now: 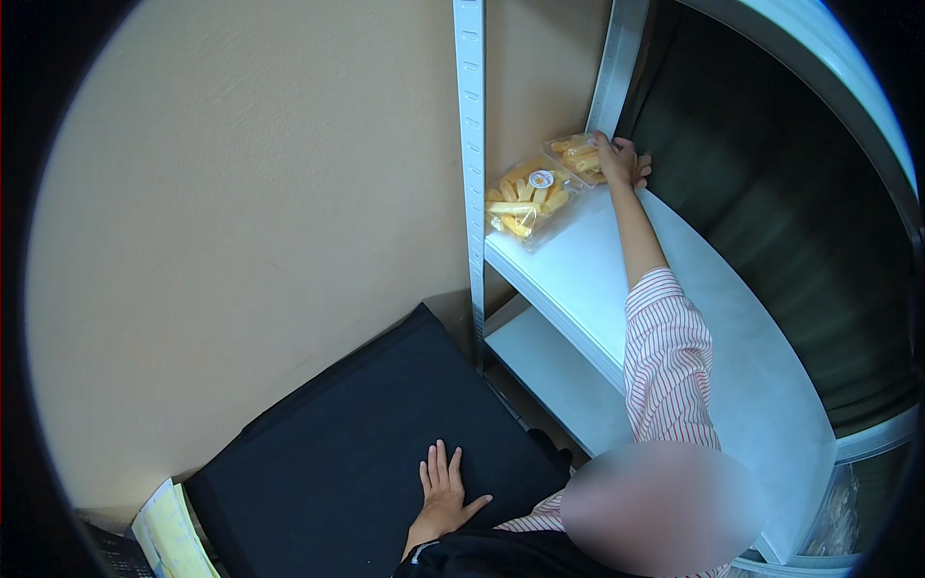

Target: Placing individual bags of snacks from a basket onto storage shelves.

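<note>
1. At your right hand (624, 162) lies the far bag (576, 154), clear and filled with pale-yellow sticks, its right end partly hidden by your fingers.
2. Left of that hand and closer to you, the near bag (528, 202), also clear, lies just beside it, showing jumbled yellow sticks and a round white label.

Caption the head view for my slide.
Right hand at the farther clear pack of yellow sticks, beside a nearer pack, on a white shelf; left hand spread over a black surface.
</note>
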`<state>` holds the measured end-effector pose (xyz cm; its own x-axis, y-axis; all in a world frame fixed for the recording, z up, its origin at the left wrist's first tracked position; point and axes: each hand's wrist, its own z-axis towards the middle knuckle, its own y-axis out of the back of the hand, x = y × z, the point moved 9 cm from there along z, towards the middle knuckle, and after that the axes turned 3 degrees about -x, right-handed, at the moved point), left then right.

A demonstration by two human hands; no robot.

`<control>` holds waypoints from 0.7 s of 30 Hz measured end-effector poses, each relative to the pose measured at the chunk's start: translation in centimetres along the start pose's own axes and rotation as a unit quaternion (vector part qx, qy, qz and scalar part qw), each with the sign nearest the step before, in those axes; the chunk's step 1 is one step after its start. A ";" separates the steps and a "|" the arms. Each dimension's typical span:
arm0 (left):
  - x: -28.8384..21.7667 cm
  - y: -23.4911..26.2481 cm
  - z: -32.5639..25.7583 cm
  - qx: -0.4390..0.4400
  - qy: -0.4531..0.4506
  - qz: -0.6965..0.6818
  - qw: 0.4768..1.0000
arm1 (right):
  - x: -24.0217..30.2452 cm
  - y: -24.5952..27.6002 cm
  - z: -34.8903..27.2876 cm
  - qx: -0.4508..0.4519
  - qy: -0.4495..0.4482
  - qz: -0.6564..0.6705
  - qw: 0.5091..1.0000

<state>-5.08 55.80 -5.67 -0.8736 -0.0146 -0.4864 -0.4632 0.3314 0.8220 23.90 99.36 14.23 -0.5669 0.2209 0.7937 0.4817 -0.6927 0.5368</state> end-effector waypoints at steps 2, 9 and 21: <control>0.2 -0.1 0.0 0.001 -0.001 0.007 1.000 | 0.2 -0.2 -0.2 0.009 0.004 0.002 1.000; 0.3 0.0 -0.3 0.002 0.001 0.000 1.000 | 0.0 -0.7 0.1 -0.007 0.048 0.087 0.995; -1.7 6.6 1.4 -0.044 -0.053 -0.140 0.988 | 1.5 1.3 -3.2 0.015 0.301 0.081 0.950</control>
<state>-6.47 59.32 0.11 -0.6908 0.0058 -0.7230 -0.7001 0.2445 0.6709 21.57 96.56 15.23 -0.7587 -0.3263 0.5638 0.6089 -0.6627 0.4360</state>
